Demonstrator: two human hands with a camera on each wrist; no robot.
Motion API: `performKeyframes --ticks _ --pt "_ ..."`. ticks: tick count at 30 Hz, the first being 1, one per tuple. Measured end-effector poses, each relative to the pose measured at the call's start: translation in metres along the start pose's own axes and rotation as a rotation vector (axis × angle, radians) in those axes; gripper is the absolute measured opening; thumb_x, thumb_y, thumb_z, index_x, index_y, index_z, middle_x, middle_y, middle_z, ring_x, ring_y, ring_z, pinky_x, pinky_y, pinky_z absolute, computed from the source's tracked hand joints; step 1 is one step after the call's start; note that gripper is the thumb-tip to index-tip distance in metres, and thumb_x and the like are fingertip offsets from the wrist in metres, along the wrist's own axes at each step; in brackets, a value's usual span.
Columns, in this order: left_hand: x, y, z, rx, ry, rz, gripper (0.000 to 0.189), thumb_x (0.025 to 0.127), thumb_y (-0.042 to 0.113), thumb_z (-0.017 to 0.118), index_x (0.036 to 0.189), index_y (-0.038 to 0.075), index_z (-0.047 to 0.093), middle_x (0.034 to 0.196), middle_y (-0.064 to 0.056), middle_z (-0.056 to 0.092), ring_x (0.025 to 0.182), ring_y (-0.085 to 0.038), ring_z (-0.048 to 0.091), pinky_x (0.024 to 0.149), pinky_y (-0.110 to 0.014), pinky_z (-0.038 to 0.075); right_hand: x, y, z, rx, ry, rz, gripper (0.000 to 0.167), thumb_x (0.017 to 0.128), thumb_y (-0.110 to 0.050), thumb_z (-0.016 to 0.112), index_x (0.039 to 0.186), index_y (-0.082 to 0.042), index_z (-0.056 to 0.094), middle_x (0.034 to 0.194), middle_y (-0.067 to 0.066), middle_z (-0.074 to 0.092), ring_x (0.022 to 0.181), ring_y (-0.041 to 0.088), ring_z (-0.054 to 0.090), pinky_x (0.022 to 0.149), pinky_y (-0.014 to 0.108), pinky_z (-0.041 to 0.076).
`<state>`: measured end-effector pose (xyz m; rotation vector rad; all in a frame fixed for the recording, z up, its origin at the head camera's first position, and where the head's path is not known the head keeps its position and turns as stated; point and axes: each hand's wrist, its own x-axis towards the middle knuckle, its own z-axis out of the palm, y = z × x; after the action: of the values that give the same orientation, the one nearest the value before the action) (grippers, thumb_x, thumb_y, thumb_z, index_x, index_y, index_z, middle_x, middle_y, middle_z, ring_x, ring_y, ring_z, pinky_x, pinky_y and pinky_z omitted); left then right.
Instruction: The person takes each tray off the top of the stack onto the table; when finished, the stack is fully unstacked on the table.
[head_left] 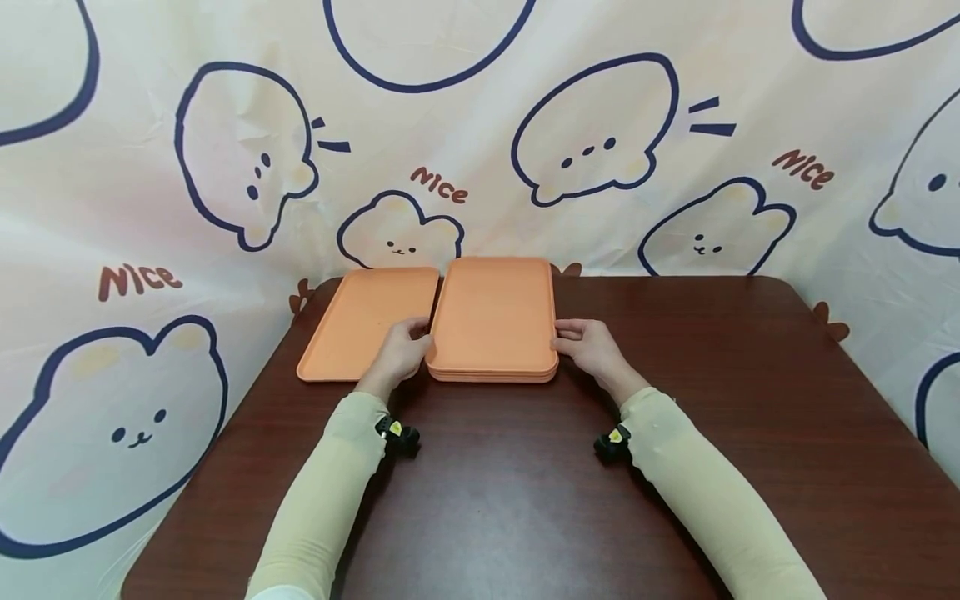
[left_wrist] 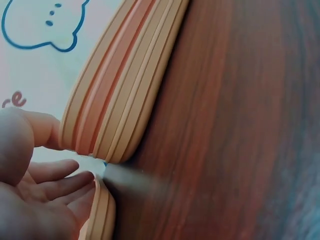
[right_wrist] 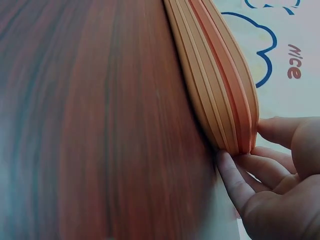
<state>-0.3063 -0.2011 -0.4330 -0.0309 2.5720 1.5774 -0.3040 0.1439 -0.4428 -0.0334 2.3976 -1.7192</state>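
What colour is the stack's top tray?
The top tray is light orange, best seen in the head view.

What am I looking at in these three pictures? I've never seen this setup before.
There is no machine: a person works here bare-handed. The wide picture comes from a camera worn on the head, looking forward and down; each close one comes from a camera on one wrist. On the brown table are a stack of orange trays and, to its left, another tray. The left hand touches the stack's left side, the right hand its right side. Whether they bear its weight, I cannot tell.
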Motion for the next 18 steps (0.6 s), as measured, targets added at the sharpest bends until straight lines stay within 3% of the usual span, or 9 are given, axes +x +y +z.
performKeyframes --ticks 2,4,6,8,10,12,14,18 --pt "0.001 -0.002 -0.001 -0.045 -0.003 -0.024 0.058 0.108 0.013 0.049 0.164 0.001 0.042 0.162 -0.022 0.051 0.098 -0.016 0.069 0.083 -0.027 0.057 0.000 -0.002 0.004 -0.004 -0.001 0.000 0.052 0.106 -0.010 0.067 0.156 0.000 0.055 0.153 0.022 0.062 0.139 0.031 0.064 0.114 0.045 0.055" --pt "0.002 -0.004 -0.003 -0.092 -0.004 -0.052 0.057 0.109 0.013 0.048 0.164 0.004 0.043 0.160 -0.020 0.053 0.063 -0.007 0.057 0.060 -0.021 0.047 0.001 -0.005 0.008 -0.003 0.000 0.003 0.052 0.106 -0.010 0.068 0.155 0.000 0.056 0.154 0.022 0.062 0.140 0.031 0.064 0.114 0.045 0.055" --pt "0.004 -0.007 -0.006 -0.136 -0.002 -0.074 0.058 0.107 0.012 0.047 0.165 0.005 0.043 0.159 -0.020 0.054 0.046 -0.008 0.044 0.049 -0.022 0.041 0.001 -0.006 0.013 -0.004 -0.005 0.001 0.052 0.106 -0.011 0.068 0.156 0.000 0.055 0.154 0.022 0.062 0.140 0.031 0.064 0.114 0.045 0.055" --pt "0.005 -0.009 -0.008 -0.129 0.008 -0.085 0.059 0.106 0.012 0.048 0.164 0.006 0.044 0.161 -0.018 0.053 0.059 -0.007 0.056 0.056 -0.021 0.046 0.001 -0.008 0.017 -0.003 -0.003 0.001 0.053 0.106 -0.010 0.068 0.157 0.000 0.054 0.155 0.022 0.061 0.141 0.032 0.063 0.114 0.046 0.055" --pt "0.007 -0.010 -0.010 -0.122 0.015 -0.095 0.060 0.105 0.012 0.050 0.164 0.006 0.045 0.164 -0.017 0.051 0.089 -0.012 0.067 0.076 -0.024 0.054 0.002 -0.010 0.019 -0.006 0.000 0.000 0.053 0.106 -0.010 0.067 0.157 0.000 0.054 0.155 0.022 0.060 0.142 0.032 0.063 0.115 0.046 0.054" --pt "0.009 -0.010 -0.011 -0.121 0.018 -0.103 0.061 0.103 0.011 0.052 0.164 0.006 0.045 0.166 -0.016 0.048 0.125 -0.019 0.063 0.101 -0.031 0.054 0.002 -0.012 0.022 -0.004 0.006 0.001 0.053 0.106 -0.009 0.067 0.157 0.000 0.054 0.156 0.023 0.060 0.142 0.032 0.062 0.115 0.047 0.054" --pt "0.010 -0.010 -0.012 -0.139 0.012 -0.108 0.062 0.103 0.011 0.054 0.164 0.005 0.044 0.168 -0.017 0.046 0.148 -0.025 0.049 0.121 -0.039 0.045 0.002 -0.012 0.024 0.001 0.012 0.002 0.054 0.106 -0.009 0.067 0.157 0.000 0.053 0.156 0.023 0.060 0.143 0.032 0.062 0.115 0.047 0.054" --pt "0.010 -0.012 -0.014 -0.188 0.010 -0.101 0.062 0.103 0.009 0.055 0.164 0.002 0.043 0.168 -0.020 0.045 0.155 -0.032 0.042 0.129 -0.046 0.037 0.003 -0.012 0.028 0.035 0.024 0.009 0.054 0.104 -0.008 0.067 0.157 0.000 0.054 0.156 0.024 0.060 0.143 0.034 0.061 0.116 0.049 0.053"
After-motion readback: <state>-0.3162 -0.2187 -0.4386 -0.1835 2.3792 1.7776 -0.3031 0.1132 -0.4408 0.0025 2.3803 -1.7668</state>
